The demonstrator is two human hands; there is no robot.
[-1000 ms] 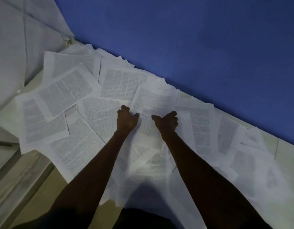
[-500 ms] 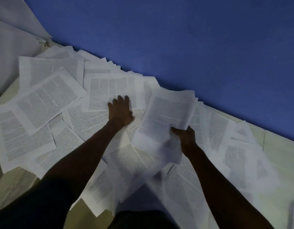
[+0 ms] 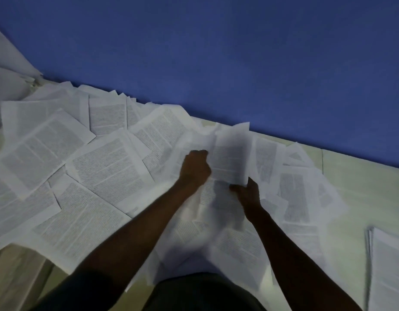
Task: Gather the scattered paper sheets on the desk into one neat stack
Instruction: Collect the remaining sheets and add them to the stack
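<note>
- Gathering is the step in hand: a few printed sheets (image 3: 231, 157) are held raised above the bench (image 3: 362, 187) between both hands, while most of the paper lies spread out flat.
- Right hand (image 3: 248, 194): fingers and thumb pinch the lower edge of the raised sheets, which stand tilted up and away from the person.
- Left hand (image 3: 195, 168): fingers curled at the left edge of the same sheets; it appears to grip that edge, though blur hides the exact contact.
- Scattered sheets (image 3: 108, 162): overlapping at many angles, they cover the bench from the far left corner to just right of the hands, some reaching the blue wall (image 3: 216, 52) and some hanging over the near edge by the person's body.
- Relative position: the loose sheets lie directly under and on both sides of the hands, the largest spread being to the left of the left hand.
- Separate pile (image 3: 387, 265): a squared set of sheets lies at the right edge of view, well apart from the hands, with bare bench between; it may be the stack being built, but this cannot be confirmed.
- Progress, as a judgement: early, since far more paper lies loose than is held.
- Next move, as a judgement: the held sheets need their edges aligned, then one hand must be freed to slide further sheets in without creasing them or pushing any off the near edge.
</note>
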